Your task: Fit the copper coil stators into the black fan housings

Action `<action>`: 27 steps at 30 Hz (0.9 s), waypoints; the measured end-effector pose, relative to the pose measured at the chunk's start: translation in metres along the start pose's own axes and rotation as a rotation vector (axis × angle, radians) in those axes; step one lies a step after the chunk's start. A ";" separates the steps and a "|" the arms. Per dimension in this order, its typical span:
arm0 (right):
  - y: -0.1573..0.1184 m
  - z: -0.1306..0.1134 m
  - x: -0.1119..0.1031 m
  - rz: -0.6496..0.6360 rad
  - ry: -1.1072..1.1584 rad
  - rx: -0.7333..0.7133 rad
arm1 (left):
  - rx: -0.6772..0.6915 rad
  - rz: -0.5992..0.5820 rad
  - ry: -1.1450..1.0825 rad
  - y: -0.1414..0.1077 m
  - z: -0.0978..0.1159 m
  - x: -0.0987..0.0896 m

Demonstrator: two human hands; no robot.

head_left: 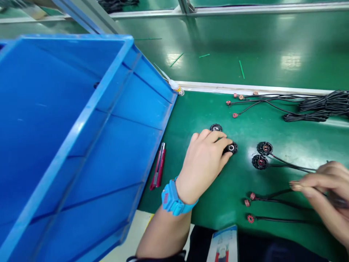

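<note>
Three coil-ended cables [250,218] lie nearest you on the table [240,178]. Your right hand [331,189] is closed to a pinch on a copper-coloured piece [295,185]. At ten o'clock from that, your nearer left hand [204,154] grips the black wheel [231,148], thumb and finger just wheel-wide (it's round, no long axis). Beyond lie bundled cables [313,105].
</note>
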State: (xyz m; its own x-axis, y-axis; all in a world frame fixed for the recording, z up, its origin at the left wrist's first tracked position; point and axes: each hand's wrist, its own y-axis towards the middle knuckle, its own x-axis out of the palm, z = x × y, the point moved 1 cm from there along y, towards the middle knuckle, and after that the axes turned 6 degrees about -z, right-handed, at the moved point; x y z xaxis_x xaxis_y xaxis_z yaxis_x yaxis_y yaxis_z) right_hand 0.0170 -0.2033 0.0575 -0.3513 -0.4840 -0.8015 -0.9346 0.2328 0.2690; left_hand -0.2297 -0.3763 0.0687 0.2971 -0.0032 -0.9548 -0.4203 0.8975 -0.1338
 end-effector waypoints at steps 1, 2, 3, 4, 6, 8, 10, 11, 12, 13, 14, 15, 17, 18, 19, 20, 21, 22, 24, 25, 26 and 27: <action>0.005 -0.006 0.005 -0.067 -0.040 -0.030 | 0.039 -0.008 -0.017 0.000 0.004 0.003; 0.009 -0.010 0.011 -0.119 -0.089 -0.055 | 0.080 -0.018 -0.034 0.000 0.009 0.005; 0.013 -0.012 0.017 -0.155 -0.146 -0.075 | 0.117 -0.027 -0.046 -0.001 0.013 0.007; 0.017 -0.013 0.023 -0.163 -0.214 -0.085 | 0.150 -0.040 -0.055 -0.002 0.017 0.008; 0.023 -0.010 0.033 -0.138 -0.333 -0.090 | 0.198 -0.073 -0.068 -0.003 0.023 0.011; 0.028 -0.007 0.036 -0.089 -0.418 -0.081 | 0.219 -0.100 -0.085 -0.004 0.025 0.012; 0.031 -0.006 0.034 -0.047 -0.442 -0.071 | 0.237 -0.121 -0.112 -0.004 0.025 0.013; 0.031 -0.006 0.031 -0.038 -0.428 -0.072 | 0.247 -0.130 -0.125 -0.003 0.025 0.013; 0.030 -0.008 0.028 -0.037 -0.404 -0.073 | 0.255 -0.138 -0.138 -0.003 0.024 0.014; 0.029 -0.009 0.026 -0.040 -0.379 -0.078 | 0.260 -0.147 -0.151 -0.002 0.025 0.015; 0.027 -0.011 0.024 -0.047 -0.359 -0.086 | 0.265 -0.157 -0.166 -0.002 0.026 0.016; 0.025 -0.013 0.022 -0.059 -0.348 -0.096 | 0.270 -0.165 -0.183 -0.001 0.028 0.017; 0.020 -0.017 0.021 -0.100 -0.350 -0.124 | 0.280 -0.169 -0.219 0.000 0.033 0.020; 0.018 -0.018 0.020 -0.125 -0.357 -0.135 | 0.286 -0.164 -0.232 0.000 0.037 0.022; 0.017 -0.019 0.020 -0.152 -0.367 -0.142 | 0.290 -0.156 -0.240 0.000 0.040 0.024; 0.016 -0.020 0.019 -0.180 -0.379 -0.143 | 0.293 -0.146 -0.245 0.000 0.043 0.025; 0.015 -0.022 0.018 -0.206 -0.395 -0.142 | 0.293 -0.139 -0.249 0.000 0.045 0.026; 0.015 -0.023 0.018 -0.228 -0.412 -0.139 | 0.292 -0.134 -0.253 0.000 0.047 0.028; 0.015 -0.025 0.016 -0.259 -0.450 -0.143 | 0.289 -0.128 -0.264 0.001 0.050 0.030; 0.016 -0.026 0.015 -0.265 -0.470 -0.153 | 0.286 -0.124 -0.268 0.001 0.051 0.031; 0.017 -0.026 0.013 -0.265 -0.487 -0.165 | 0.284 -0.119 -0.271 0.001 0.052 0.033; 0.018 -0.027 0.013 -0.265 -0.502 -0.178 | 0.282 -0.114 -0.273 0.001 0.053 0.034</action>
State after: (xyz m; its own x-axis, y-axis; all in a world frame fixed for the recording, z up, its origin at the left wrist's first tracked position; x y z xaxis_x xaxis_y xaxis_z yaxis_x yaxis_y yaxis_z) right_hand -0.0053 -0.2279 0.0664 -0.0757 -0.0380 -0.9964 -0.9971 -0.0077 0.0761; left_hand -0.1751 -0.3519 0.0503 0.5605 -0.0266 -0.8277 -0.1310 0.9841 -0.1203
